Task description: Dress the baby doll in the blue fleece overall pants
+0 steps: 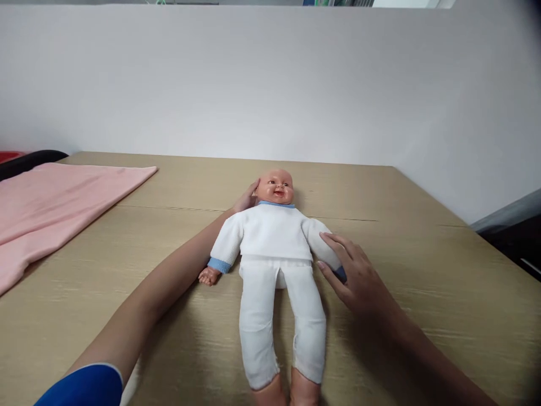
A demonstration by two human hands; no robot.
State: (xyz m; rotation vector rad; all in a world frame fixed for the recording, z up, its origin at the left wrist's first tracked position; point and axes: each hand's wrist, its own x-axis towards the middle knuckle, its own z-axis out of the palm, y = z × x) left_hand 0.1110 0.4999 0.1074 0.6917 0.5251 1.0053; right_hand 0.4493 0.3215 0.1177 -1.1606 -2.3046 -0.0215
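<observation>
A baby doll [276, 234] lies face up on the wooden table [401, 349], its head at the far end and its legs towards me. It wears a white top with blue collar and cuffs, and white trousers. My left hand [246, 198] cups the side of the doll's head; some of its fingers are hidden behind the head. Over the doll's sleeve on the right, my right hand [353, 270] rests with its fingers spread, touching the cloth and partly covering the cuff. The doll's feet run out of the bottom of the view.
A pink cloth [59, 206] is spread at the table's left side. Behind it are a black curved edge [38, 157] and a bit of something red [9, 156]. A pale wall [253, 84] rises beyond the table. Something dark [515, 237] stands past the right edge.
</observation>
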